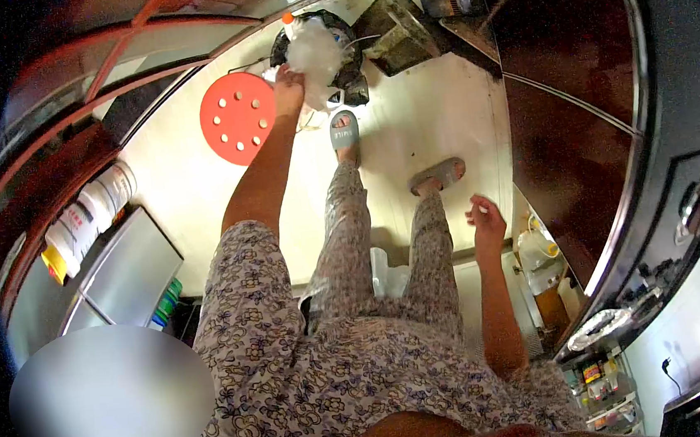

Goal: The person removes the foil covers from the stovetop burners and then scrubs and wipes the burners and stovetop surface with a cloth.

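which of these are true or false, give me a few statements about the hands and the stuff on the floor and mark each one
1. The left hand is at the pale plastic bag. True.
2. The right hand is gripping the red disc. False: it shows nothing in its grasp, and the disc lies beside the left forearm.
3. The red disc has a ring of round holes. True.
4. Both feet are bare on the floor. False: they are in grey slippers.
5. The person wears patterned clothes. True.
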Motion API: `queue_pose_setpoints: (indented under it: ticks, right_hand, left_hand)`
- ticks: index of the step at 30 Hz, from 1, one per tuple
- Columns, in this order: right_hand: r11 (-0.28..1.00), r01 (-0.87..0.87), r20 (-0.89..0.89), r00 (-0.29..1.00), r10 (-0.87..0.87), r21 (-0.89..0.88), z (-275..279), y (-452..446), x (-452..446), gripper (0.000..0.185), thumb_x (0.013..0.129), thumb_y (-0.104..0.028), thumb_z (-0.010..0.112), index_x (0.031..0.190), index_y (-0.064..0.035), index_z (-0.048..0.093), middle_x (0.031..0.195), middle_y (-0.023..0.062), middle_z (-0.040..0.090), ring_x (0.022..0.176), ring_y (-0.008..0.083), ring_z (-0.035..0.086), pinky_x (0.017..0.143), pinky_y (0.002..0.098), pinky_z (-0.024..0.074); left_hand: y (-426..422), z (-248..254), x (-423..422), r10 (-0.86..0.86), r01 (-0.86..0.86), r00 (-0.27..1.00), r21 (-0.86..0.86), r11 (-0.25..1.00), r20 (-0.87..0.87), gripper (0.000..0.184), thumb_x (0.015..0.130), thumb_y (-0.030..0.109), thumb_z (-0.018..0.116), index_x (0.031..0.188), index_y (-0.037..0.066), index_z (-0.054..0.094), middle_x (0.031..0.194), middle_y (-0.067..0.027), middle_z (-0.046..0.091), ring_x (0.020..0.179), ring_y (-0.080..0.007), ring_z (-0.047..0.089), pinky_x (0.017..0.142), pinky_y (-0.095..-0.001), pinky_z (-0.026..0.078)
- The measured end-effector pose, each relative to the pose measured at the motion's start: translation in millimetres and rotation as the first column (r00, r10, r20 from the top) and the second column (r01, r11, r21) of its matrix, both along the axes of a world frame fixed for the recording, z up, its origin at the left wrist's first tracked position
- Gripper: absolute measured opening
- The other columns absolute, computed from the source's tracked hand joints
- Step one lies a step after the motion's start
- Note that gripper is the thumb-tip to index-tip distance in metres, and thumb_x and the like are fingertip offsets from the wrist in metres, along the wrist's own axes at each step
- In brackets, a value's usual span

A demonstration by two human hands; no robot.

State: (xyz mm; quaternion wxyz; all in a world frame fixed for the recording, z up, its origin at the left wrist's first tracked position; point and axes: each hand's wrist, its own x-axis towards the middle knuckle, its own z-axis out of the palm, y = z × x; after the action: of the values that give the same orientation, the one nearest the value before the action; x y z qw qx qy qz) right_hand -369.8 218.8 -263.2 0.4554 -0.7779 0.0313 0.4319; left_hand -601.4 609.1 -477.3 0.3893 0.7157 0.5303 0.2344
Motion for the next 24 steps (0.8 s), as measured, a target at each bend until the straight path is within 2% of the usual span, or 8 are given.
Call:
queue_pose_setpoints:
  ticks: [3,5,7,11,16,18,20,24]
  right_hand:
    - [0.991,-0.040,-0.014,0.999,0.038,-0.127,-34,-12,-17,0.022,0.086,-0.011,0.057,0.107,-0.0041,0.058,0.104,0.0050,0.061,0.076,0.0131,0.059,0.065,0.0263,0.0473]
    - [0.974,-0.009,-0.045,0.999,-0.001,-0.225,-46,-20,-23,0.022,0.086,-0.011,0.057,0.106,-0.0037,0.058,0.105,0.0059,0.060,0.075,0.0136,0.059,0.065,0.0266,0.0474]
    - [0.967,0.056,-0.047,0.996,-0.070,-0.250,-57,-33,-22,0.022,0.086,-0.010,0.058,0.106,-0.0026,0.057,0.104,0.0067,0.060,0.074,0.0136,0.059,0.065,0.0266,0.0474]
    - [0.962,0.122,-0.059,0.988,-0.140,-0.246,-80,-64,-11,0.022,0.086,-0.015,0.058,0.106,-0.0050,0.058,0.101,0.0057,0.060,0.079,0.0121,0.058,0.067,0.0274,0.0477]
    - [0.963,0.158,-0.082,0.980,-0.180,-0.219,-64,-65,-6,0.024,0.087,-0.015,0.057,0.109,-0.0057,0.057,0.104,0.0057,0.061,0.081,0.0144,0.061,0.072,0.0284,0.0490]
    - [0.969,0.209,-0.060,0.974,-0.219,-0.131,-63,-64,-15,0.020,0.088,-0.013,0.055,0.108,-0.0096,0.058,0.104,0.0041,0.061,0.080,0.0121,0.060,0.069,0.0265,0.0485]
    - [0.987,0.156,0.003,0.988,-0.156,-0.047,-62,-67,-23,0.020,0.089,-0.015,0.054,0.107,-0.0074,0.057,0.100,0.0035,0.061,0.083,0.0111,0.059,0.069,0.0262,0.0497]
    - [0.977,0.184,0.051,0.982,-0.179,-0.104,-39,-58,-25,0.021,0.089,-0.014,0.053,0.108,-0.0039,0.054,0.100,0.0057,0.060,0.089,0.0135,0.059,0.075,0.0287,0.0523]
  left_hand:
    - [10,-69,24,-0.122,0.129,0.992,-0.264,0.956,0.043,0.051,0.075,0.000,0.043,0.126,-0.002,0.033,0.098,-0.0172,0.058,0.088,-0.0301,0.057,0.079,-0.0340,0.046]
    - [0,-173,11,-0.320,0.315,0.921,-0.057,0.947,-0.223,0.050,0.076,0.002,0.044,0.125,0.002,0.036,0.104,-0.0207,0.055,0.091,-0.0342,0.057,0.081,-0.0373,0.045]
    - [-10,-160,22,-0.362,0.278,0.841,-0.253,0.927,-0.402,0.044,0.077,0.010,0.048,0.121,0.011,0.045,0.123,-0.0180,0.043,0.106,-0.0373,0.048,0.087,-0.0485,0.039]
    - [-18,-159,33,-0.565,0.445,0.323,-0.405,0.799,-0.759,0.041,0.077,0.025,0.053,0.118,0.023,0.053,0.140,-0.0019,0.032,0.131,-0.0356,0.022,0.095,-0.0678,0.019]
    - [43,-304,-55,-0.690,0.789,0.432,-0.126,0.601,-0.581,0.031,0.082,0.006,0.045,0.109,0.010,0.060,0.114,-0.0130,0.058,0.112,-0.0265,0.047,0.092,-0.0419,0.037]
    - [49,-180,-20,-0.509,0.471,0.858,-0.298,0.830,-0.062,0.035,0.078,-0.001,0.046,0.112,0.003,0.056,0.113,-0.0171,0.054,0.112,-0.0308,0.044,0.095,-0.0373,0.037]
    - [69,-147,-25,-0.625,0.658,0.730,0.040,0.752,-0.276,0.028,0.081,0.008,0.054,0.107,0.000,0.056,0.108,-0.0156,0.057,0.103,-0.0272,0.052,0.086,-0.0341,0.044]
    - [45,-32,-29,-0.370,0.356,0.871,-0.102,0.929,-0.323,0.033,0.081,0.018,0.059,0.106,-0.004,0.056,0.110,-0.0193,0.058,0.099,-0.0323,0.056,0.085,-0.0374,0.043]
